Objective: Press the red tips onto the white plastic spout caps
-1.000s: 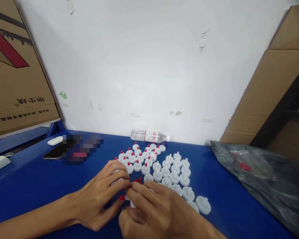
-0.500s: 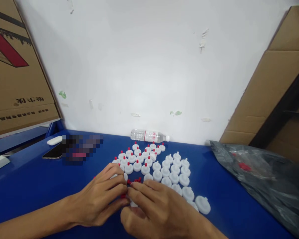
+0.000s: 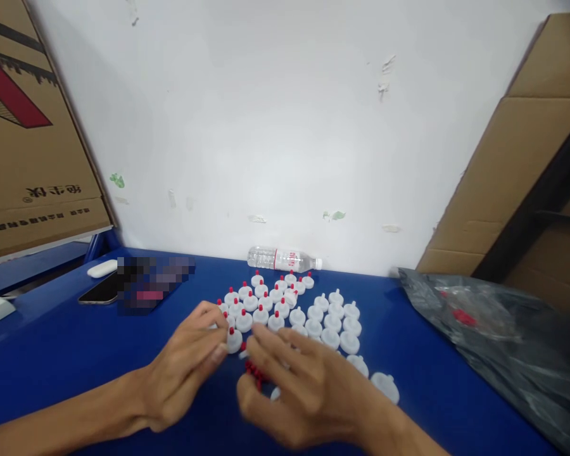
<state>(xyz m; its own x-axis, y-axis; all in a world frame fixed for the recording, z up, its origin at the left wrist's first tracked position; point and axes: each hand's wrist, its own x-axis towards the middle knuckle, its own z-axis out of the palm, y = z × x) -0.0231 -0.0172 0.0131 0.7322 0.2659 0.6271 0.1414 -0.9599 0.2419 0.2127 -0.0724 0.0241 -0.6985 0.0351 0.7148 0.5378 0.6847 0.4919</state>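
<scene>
White round caps with nozzles stand in a cluster on the blue table (image 3: 123,361). Those on the left, such as a red-tipped cap (image 3: 243,321), wear small red tips; a plain cap (image 3: 349,342) is among the bare ones on the right. My left hand (image 3: 187,361) has its fingers pressed together beside another red-tipped cap (image 3: 234,342); what lies inside them is hidden. My right hand (image 3: 304,386) hovers with thumb and fingers apart over a small pile of loose red tips (image 3: 254,370), covering part of it and several white caps.
A clear bottle (image 3: 285,259) lies against the wall behind the caps. At left are a phone (image 3: 99,291) and a white object (image 3: 102,268). A grey plastic bag (image 3: 494,361) with a clear bag of red pieces covers the right side. Cardboard (image 3: 498,164) stands on both sides.
My hands have parted from where they met over the caps. The left moved left and slightly up, uncovering a red-tipped cap; the right opened over the loose red tips.
</scene>
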